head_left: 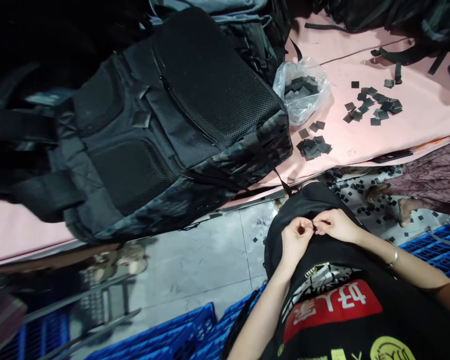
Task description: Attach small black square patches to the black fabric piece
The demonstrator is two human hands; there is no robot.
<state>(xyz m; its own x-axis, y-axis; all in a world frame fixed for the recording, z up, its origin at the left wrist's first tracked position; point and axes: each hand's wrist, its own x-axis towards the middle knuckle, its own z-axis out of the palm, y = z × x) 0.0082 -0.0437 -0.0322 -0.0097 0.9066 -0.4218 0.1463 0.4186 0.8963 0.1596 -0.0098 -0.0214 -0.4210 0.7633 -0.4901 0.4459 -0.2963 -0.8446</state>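
Small dark piece (315, 226) sits pinched between fingers (324, 223) of left hand (296, 239) and right hand (336, 226).

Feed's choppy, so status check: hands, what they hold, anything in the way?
Both at the lap: left hand and right hand pinch a small dark piece. Black backpack lies on the pink table ahead. Nothing blocks the hands.

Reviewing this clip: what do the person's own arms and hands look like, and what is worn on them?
Both forearms are bare, with no sleeves in view. The left hand and right hand wear no gloves. A thin, pale, metal-looking bracelet circles the right wrist. No rings or watch can be made out.
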